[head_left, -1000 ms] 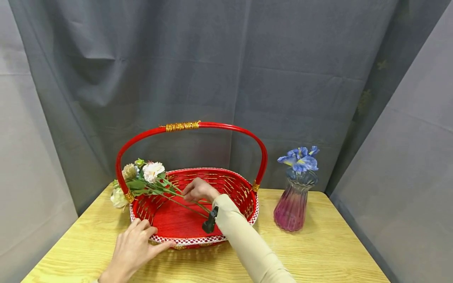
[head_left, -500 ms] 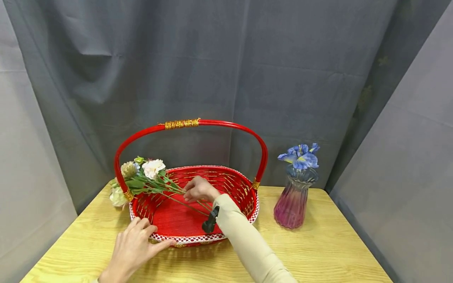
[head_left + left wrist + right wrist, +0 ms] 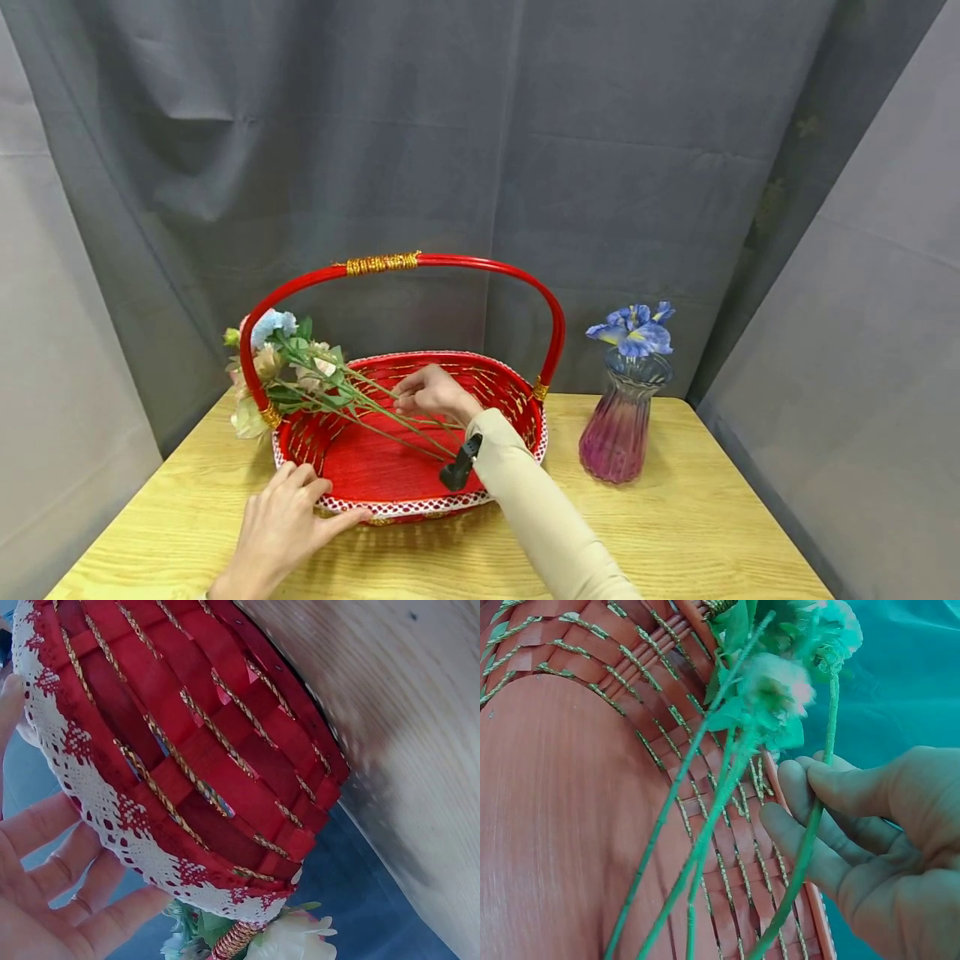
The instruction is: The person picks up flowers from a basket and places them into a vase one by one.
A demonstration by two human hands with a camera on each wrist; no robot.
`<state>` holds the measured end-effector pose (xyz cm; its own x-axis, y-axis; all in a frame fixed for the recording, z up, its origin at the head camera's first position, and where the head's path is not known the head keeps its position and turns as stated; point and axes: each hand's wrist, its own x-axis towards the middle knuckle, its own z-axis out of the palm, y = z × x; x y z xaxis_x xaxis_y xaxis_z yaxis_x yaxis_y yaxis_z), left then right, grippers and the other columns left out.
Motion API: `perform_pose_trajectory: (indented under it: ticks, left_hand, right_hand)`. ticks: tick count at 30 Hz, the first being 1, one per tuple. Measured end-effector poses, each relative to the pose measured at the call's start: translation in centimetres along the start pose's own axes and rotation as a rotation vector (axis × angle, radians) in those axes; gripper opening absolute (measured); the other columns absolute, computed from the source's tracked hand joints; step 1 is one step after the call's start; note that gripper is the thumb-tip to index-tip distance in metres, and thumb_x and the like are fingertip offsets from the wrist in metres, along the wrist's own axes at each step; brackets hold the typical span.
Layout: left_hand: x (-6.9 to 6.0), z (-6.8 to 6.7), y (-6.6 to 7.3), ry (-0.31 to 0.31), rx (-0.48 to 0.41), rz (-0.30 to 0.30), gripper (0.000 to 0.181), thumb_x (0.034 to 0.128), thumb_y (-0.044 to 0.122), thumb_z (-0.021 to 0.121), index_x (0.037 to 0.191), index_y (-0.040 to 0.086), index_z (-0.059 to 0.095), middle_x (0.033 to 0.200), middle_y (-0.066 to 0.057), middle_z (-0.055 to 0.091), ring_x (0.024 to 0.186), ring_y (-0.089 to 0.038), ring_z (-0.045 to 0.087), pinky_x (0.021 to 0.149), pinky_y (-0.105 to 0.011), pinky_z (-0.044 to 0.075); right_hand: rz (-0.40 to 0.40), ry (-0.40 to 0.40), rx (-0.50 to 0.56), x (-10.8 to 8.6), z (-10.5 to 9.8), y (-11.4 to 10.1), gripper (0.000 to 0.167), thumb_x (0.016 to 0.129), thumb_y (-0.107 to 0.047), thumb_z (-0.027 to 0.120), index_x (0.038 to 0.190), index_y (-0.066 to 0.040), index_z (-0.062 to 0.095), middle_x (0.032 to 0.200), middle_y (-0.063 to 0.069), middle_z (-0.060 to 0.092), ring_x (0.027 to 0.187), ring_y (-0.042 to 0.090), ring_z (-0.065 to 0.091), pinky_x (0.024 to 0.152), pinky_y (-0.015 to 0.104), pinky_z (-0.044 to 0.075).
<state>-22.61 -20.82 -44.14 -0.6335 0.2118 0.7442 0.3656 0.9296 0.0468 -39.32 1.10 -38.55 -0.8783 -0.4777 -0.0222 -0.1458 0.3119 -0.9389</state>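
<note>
A red woven basket (image 3: 450, 506) with white lace trim and a tall arched handle (image 3: 487, 265) stands on the table. My left hand (image 3: 281, 525) holds its front left rim; in the left wrist view the fingers (image 3: 56, 855) reach over the lace trim (image 3: 135, 844). Over the basket, my right hand (image 3: 435, 393) pinches a green flower stem (image 3: 829, 727) between thumb and fingers; a light blue flower (image 3: 273, 325) is raised at the left of the handle. Other stems (image 3: 679, 877) lean across the basket's left side, with pale blossoms (image 3: 247, 417) outside the rim.
To the right stands a ribbed glass vase (image 3: 617, 433), clear above and pink-purple below, with a blue iris (image 3: 636, 333) in it. Behind the wooden table (image 3: 697, 533) hangs a grey curtain (image 3: 420, 167). A small black camera (image 3: 459, 467) sits on the right wrist.
My right hand has shifted slightly to the right. The blue flower has risen out of the bunch at the left, and the stems have spread apart. My left hand stays on the rim.
</note>
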Motion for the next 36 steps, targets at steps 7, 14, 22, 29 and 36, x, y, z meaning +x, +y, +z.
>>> perform_pose_trajectory:
  ticks: [7, 14, 22, 29, 36]
  left_hand:
    - [0.0, -0.1, 0.1, -0.037, 0.016, -0.016, 0.057, 0.0547, 0.071, 0.079, 0.067, 0.016, 0.068, 0.068, 0.004, 0.051, 0.066, -0.016, 0.047, 0.041, -0.026, 0.031]
    - [-0.1, -0.2, 0.1, -0.033, 0.016, -0.006, 0.057, 0.0553, 0.071, 0.079, 0.065, 0.017, 0.067, 0.067, 0.005, 0.051, 0.065, -0.015, 0.047, 0.041, -0.025, 0.032]
    - [-0.1, -0.3, 0.0, -0.018, 0.013, 0.01, 0.058, 0.0558, 0.072, 0.078, 0.065, 0.015, 0.068, 0.066, 0.006, 0.048, 0.064, -0.014, 0.044, 0.041, -0.025, 0.031]
    - [-0.2, -0.3, 0.1, 0.0, 0.01, 0.019, 0.06, 0.0571, 0.074, 0.076, 0.064, 0.015, 0.068, 0.065, 0.006, 0.047, 0.063, -0.014, 0.043, 0.04, -0.025, 0.03]
    - [0.0, -0.3, 0.0, 0.003, 0.003, 0.025, 0.059, 0.0569, 0.072, 0.078, 0.065, 0.014, 0.07, 0.066, 0.005, 0.05, 0.064, -0.014, 0.045, 0.04, -0.025, 0.033]
  right_hand:
    - [-0.043, 0.024, -0.038, -0.6, -1.5, 0.5, 0.023, 0.087, 0.003, 0.068, 0.109, 0.002, 0.072, 0.1, 0.017, 0.074, 0.087, 0.021, 0.072, 0.081, 0.036, 0.058]
    - [-0.055, 0.029, 0.022, -1.6, -3.1, 0.6, 0.021, 0.089, 0.004, 0.065, 0.109, 0.004, 0.07, 0.105, 0.023, 0.071, 0.085, 0.018, 0.071, 0.082, 0.035, 0.058]
    - [-0.052, 0.018, 0.106, -2.7, -5.0, 0.5, 0.035, 0.091, 0.007, 0.059, 0.127, 0.005, 0.06, 0.113, 0.025, 0.064, 0.089, 0.018, 0.069, 0.089, 0.042, 0.055]
    - [-0.044, 0.047, 0.105, -3.3, -6.3, 0.1, 0.036, 0.096, 0.003, 0.052, 0.131, 0.001, 0.059, 0.128, 0.016, 0.059, 0.093, 0.016, 0.063, 0.088, 0.038, 0.056]
    - [-0.046, 0.163, 0.065, -3.9, -7.1, -0.7, 0.03, 0.097, -0.009, 0.056, 0.125, -0.004, 0.064, 0.122, 0.012, 0.066, 0.095, 0.015, 0.062, 0.084, 0.031, 0.051]
